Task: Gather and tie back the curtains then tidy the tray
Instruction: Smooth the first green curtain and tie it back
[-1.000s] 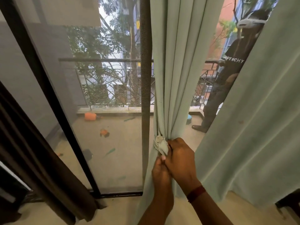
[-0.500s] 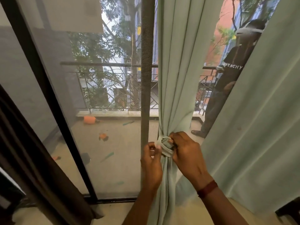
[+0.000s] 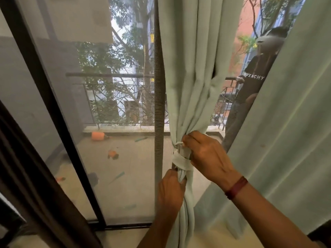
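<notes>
A pale green curtain [image 3: 193,68] hangs gathered into a narrow bunch at the middle of the glass door. A matching fabric tie-back [image 3: 180,161] is wrapped around the bunch. My right hand [image 3: 206,156] grips the gathered curtain and the tie at its upper side. My left hand [image 3: 170,192] holds the bunched fabric just below the tie. A second pale green curtain [image 3: 290,140] hangs loose at the right. No tray is in view.
A dark curtain [image 3: 26,185] hangs at the left edge. A black door frame [image 3: 53,113] and a mesh strip [image 3: 159,104] stand before the balcony. A person in a black shirt [image 3: 250,90] stands outside by the railing. Orange items [image 3: 97,136] lie on the balcony floor.
My left hand has dropped from beside the tie to below it, gripping the bunch. The tie now sits wrapped flatter around the curtain. The view has shifted slightly.
</notes>
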